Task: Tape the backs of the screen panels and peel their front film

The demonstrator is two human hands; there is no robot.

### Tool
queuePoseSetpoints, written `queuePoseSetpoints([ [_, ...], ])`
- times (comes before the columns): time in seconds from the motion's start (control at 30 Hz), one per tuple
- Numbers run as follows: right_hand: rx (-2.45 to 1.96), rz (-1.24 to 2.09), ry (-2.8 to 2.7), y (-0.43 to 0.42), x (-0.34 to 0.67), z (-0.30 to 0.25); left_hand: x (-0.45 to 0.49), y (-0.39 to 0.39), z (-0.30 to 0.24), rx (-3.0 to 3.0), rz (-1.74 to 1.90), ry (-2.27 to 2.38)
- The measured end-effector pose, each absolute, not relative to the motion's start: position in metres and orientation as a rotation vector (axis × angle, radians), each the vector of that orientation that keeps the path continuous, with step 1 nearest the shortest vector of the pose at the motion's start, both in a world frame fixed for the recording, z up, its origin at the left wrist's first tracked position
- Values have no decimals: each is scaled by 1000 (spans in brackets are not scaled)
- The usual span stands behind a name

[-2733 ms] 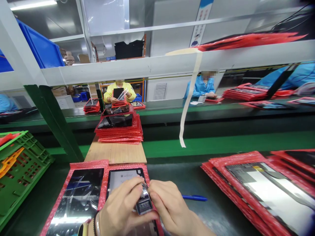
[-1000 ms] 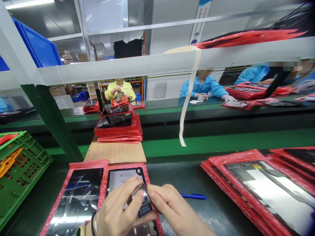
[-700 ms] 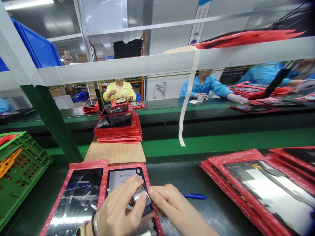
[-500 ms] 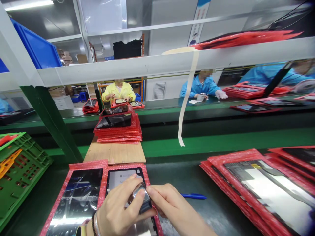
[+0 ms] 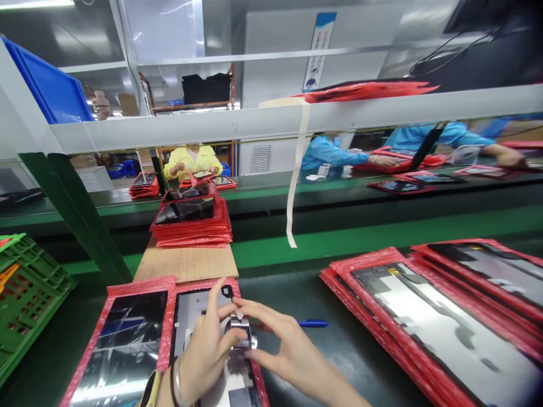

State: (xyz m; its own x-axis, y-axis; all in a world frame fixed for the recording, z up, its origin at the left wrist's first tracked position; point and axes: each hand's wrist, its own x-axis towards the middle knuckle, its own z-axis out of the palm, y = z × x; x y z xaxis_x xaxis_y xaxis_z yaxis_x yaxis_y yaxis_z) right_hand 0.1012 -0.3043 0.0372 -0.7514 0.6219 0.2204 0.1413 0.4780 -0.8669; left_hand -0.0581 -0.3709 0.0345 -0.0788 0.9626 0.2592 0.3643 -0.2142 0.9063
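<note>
Above a display panel (image 5: pixel 193 308) on red bubble wrap, my left hand (image 5: pixel 207 345) grips a small shiny metal block with round knobs (image 5: pixel 240 328). Its thumb presses the front face and its forefinger sticks up. My right hand (image 5: pixel 288 342) curves round the block's right side, forefinger near the top knob and thumb below. The block's exact kind does not show. Both hands partly cover the panel, whose pale back faces up. A dark glossy panel (image 5: pixel 127 333) lies just left on its own red wrap.
A blue pen (image 5: pixel 313 323) lies right of my hands. Stacks of red-wrapped panels (image 5: pixel 394 316) fill the right side. Another stack (image 5: pixel 190 226) stands on a wooden board (image 5: pixel 186 264). A green crate (image 5: pixel 34 305) is at left. Tape (image 5: pixel 293 186) hangs from the rail; co-workers sit beyond.
The metal block has turned, so its knobs now show. My right fingers have spread from a pinch to span its side, and my left forefinger has lifted. The view has shifted right.
</note>
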Motion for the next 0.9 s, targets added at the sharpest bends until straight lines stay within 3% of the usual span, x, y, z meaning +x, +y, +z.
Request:
queuePoseSetpoints([
  [0.13, -657, 1124, -2091, -289, 106, 11, -61, -372, 30, 1612, 1182, 1589],
  [0.3, -984, 999, -1919, -232, 130, -28, -93, -388, 32, 1374, 1335, 1904],
  [0.53, -1101, 839, -1883, -194, 145, -58, -137, -437, 18, 886, 1388, 1828],
  [0.63, -1100, 740, -1815, -208, 138, -42, -138, -455, 21, 543, 1378, 1618],
  [0.73, -935, 743, -1848, -250, 131, 9, -129, -464, 32, 359, 1353, 1525],
  [0.9, 84, 1215, -2224, -336, 149, 82, -118, -455, 40, 240, 1333, 1582],
])
